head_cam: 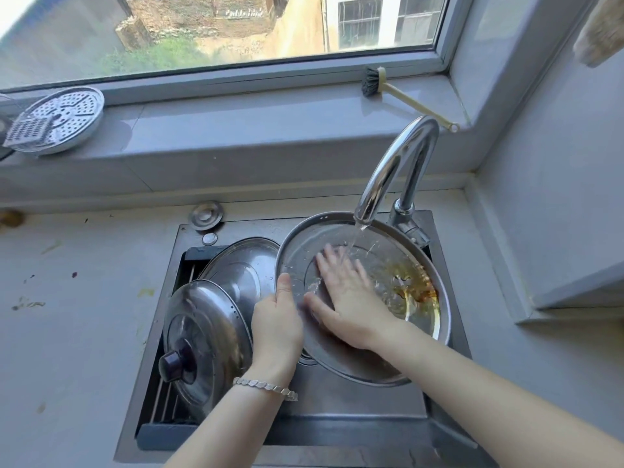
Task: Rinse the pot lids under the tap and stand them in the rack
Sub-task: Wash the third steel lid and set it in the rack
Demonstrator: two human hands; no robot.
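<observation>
Rinsing at centre right of frame: big steel lid (358,363) is tilted over the sink (354,410), inner face up, under the tap (395,167). The water stream (351,244) lands on its upper part. Left hand (277,325) grip is clamped on the lid's left rim, thumb on the inside. Right hand (347,298) grip is apart, fingers spread flat on the inner face, blurred, covering the lid's centre. Brown residue (415,292) sits on its right side.

In the rack (165,403), left part of the sink, the knobbed lid (202,339) stands tilted in front of the rear lid (243,268), whose right edge the held lid hides. Bracelet (266,388) on left wrist. Metal plug (206,214) on the stained table (67,298), behind the sink. On the windowsill (253,126), steamer plate (60,119) upper left, brush (395,92) upper right.
</observation>
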